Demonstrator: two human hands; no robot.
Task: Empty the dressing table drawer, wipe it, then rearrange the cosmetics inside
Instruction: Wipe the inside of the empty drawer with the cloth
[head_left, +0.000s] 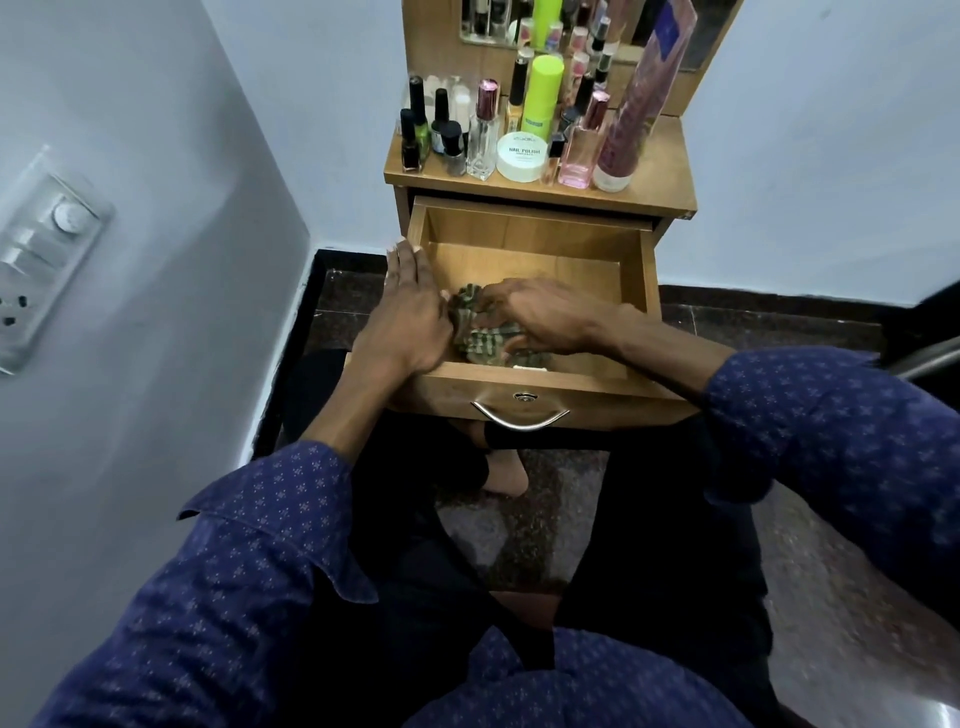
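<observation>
Drawer (524, 244): pulled out, bare of cosmetics.
Cloth (475, 332): green check, bunched at the drawer's front-left corner. Soft, light, likely to crumple; best pressed flat under spread fingers.
Right hand (545, 312): fingers curled over the cloth, gripping it.
Left hand (413, 306): fingers straight, resting along the drawer's left wall, holding nothing.
Bottles (488, 130): crowded along the counter (660, 176) front edge; glass ones probably fragile, take by the body.
</observation>
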